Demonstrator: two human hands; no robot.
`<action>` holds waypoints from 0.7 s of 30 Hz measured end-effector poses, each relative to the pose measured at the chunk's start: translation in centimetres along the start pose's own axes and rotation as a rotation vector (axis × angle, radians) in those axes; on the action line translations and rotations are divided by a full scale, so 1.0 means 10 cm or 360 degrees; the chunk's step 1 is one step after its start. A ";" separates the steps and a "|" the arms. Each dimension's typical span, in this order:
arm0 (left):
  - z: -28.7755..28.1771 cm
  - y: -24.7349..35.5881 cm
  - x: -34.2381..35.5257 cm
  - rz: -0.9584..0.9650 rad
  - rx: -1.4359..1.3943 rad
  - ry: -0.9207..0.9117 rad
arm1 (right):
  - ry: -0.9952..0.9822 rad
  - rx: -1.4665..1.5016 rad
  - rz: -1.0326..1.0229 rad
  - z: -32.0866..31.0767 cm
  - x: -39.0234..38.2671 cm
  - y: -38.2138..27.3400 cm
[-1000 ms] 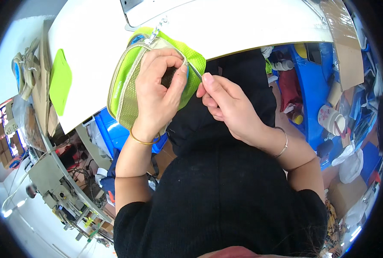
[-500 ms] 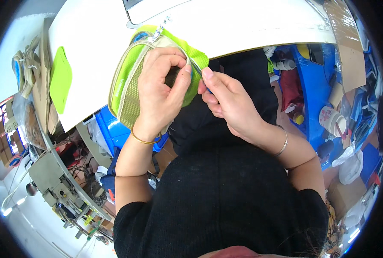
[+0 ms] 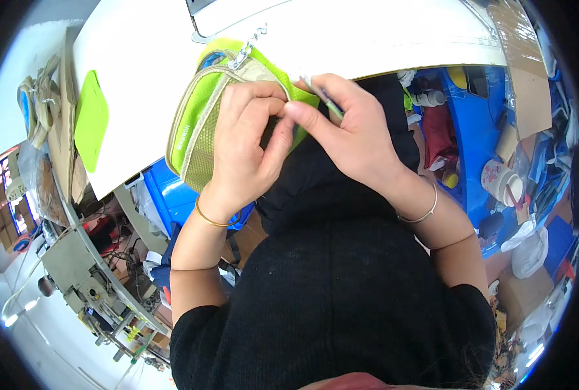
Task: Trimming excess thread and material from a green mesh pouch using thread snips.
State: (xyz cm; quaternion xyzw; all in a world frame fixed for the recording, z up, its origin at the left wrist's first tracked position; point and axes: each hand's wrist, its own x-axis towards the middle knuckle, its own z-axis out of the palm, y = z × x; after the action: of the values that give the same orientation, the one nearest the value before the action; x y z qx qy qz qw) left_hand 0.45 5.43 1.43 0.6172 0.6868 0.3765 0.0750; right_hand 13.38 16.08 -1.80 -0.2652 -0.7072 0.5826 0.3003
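A small lime-green and beige bag [image 3: 192, 140] with a mesh side stands at the edge of the white table, and a silvery chain [image 3: 245, 53] lies on its top. My left hand [image 3: 247, 140] has its fingers closed on the bag's beige-edged seam. My right hand [image 3: 361, 133] is closed, its thumb tip meeting the left fingertips at that seam; what the tip pinches is too small to see. A slim metal tool [image 3: 325, 99], possibly thread snips, is held in the right hand, partly hidden by the fingers.
On the white table [image 3: 146, 58] lies a flat lime-green piece [image 3: 92, 120]. A blue bin [image 3: 172, 198] sits below the table's edge. To the right are a blue tray [image 3: 474, 120] with odds and ends, and a white cup [image 3: 500, 181]. Machinery [image 3: 85, 279] stands at lower left.
My right hand has turned and moved up, its thumb now at the left fingertips. The tool has swung away from the seam. The bag and left hand have shifted slightly right.
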 end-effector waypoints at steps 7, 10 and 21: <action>-0.16 0.08 -0.08 -0.0134 0.0052 0.0037 | -0.0192 0.0321 0.0162 -0.04 -0.07 -0.06; -0.12 0.07 -0.05 -0.0090 0.0180 0.0015 | -0.0191 0.0204 0.0019 0.03 -0.12 0.01; 0.03 -0.01 0.01 -0.0203 0.0098 -0.0034 | -0.0292 0.0656 0.0547 -0.27 -0.32 -0.26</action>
State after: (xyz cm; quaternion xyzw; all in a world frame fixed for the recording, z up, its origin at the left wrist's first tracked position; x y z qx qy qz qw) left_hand 0.56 5.66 1.16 0.5782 0.7351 0.3432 0.0870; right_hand 17.47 15.03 0.79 -0.2608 -0.5425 0.7781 0.1795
